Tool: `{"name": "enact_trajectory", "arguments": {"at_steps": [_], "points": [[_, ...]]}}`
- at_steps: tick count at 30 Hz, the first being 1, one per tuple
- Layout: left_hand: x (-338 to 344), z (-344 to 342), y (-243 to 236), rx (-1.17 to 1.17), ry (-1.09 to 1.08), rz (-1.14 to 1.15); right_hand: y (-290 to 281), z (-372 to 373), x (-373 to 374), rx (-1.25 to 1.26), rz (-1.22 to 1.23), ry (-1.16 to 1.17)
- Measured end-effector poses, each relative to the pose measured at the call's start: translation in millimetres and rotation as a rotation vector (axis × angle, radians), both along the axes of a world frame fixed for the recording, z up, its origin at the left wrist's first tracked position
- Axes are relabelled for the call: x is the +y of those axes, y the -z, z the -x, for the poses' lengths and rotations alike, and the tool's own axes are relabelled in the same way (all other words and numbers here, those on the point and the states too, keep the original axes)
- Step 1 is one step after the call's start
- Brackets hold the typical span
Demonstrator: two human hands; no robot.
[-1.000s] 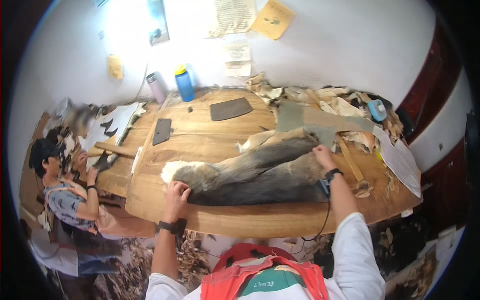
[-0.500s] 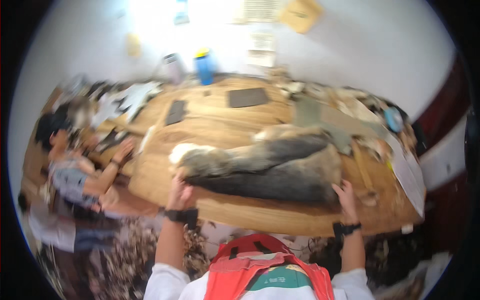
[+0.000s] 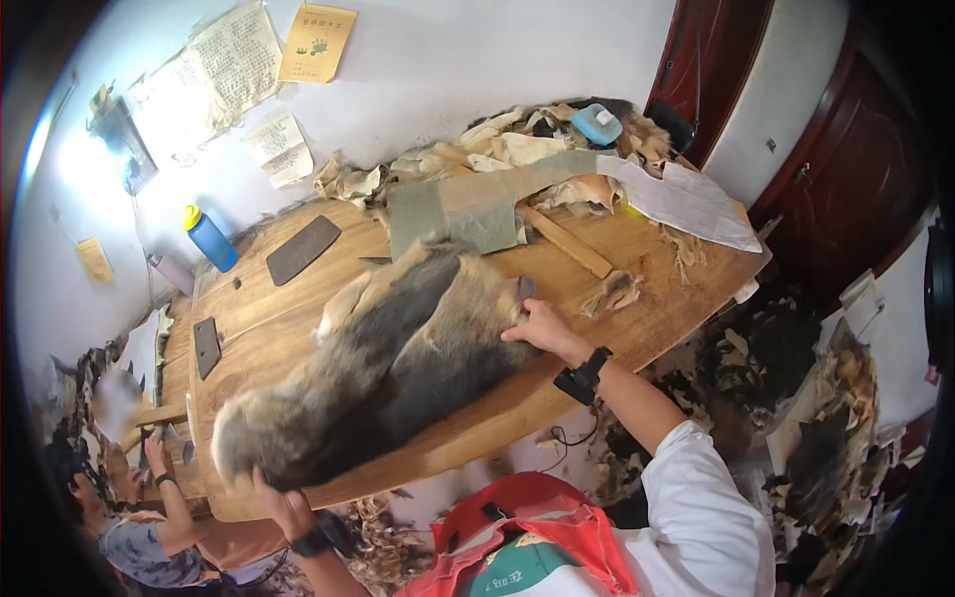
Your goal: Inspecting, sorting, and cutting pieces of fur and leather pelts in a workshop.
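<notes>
Fur pelt covers our wooden table; our right hand grips its far edge; our left hand grips its near-left end; blue bottle stands shut, far left.

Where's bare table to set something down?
Free: the wood between the fur pelt and the dark flat slab, near the blue bottle; also the near right edge past the right hand. Crowded: the far side, heaped with scraps and folded cloth.
</notes>
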State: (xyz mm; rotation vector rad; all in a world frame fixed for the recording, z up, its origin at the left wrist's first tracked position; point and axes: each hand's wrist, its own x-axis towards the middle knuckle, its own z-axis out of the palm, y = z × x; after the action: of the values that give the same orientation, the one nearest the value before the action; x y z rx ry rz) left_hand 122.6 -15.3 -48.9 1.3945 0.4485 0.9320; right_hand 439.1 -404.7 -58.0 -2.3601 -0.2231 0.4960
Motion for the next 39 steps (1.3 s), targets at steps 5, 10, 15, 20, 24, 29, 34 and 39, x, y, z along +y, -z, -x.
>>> {"name": "enact_trajectory", "arguments": {"at_steps": [5, 10, 15, 20, 24, 29, 34, 39], "points": [[-0.4, 104.5, 24.2, -0.027, -0.246, 0.650, 9.2, 48.9, 25.1, -0.132, 0.003, -0.080], [24.2, 188.1, 100.7, 0.241, -0.189, -0.096, -6.1, 92.8, 64.6, -0.074, 0.052, 0.040], [51.0, 194.7, 94.8, -0.100, -0.248, 0.936, 22.1, 109.0, 63.8, 0.297, -0.597, -0.048], [77.0, 238.0, 108.1, -0.084, -0.162, 0.963, -10.3, 203.3, 33.6, 0.554, -0.817, 0.130], [50.0, 237.5, 93.0, 0.011, -0.025, 0.959, 8.1, 291.8, -25.9, 0.398, -0.944, 0.210], [-23.4, 223.9, 81.3, 0.281, 0.075, 0.829, 18.3, 397.9, -123.2, 0.357, -0.978, 0.497], [-76.6, 165.9, 142.8, 0.545, 0.366, 1.027, 56.3, 459.1, -198.6, 0.522, -0.869, 0.864], [-138.5, 117.2, 198.1, 0.744, 0.480, 1.020, 138.0, 494.9, -246.5, 0.622, -0.927, 1.036]]}}
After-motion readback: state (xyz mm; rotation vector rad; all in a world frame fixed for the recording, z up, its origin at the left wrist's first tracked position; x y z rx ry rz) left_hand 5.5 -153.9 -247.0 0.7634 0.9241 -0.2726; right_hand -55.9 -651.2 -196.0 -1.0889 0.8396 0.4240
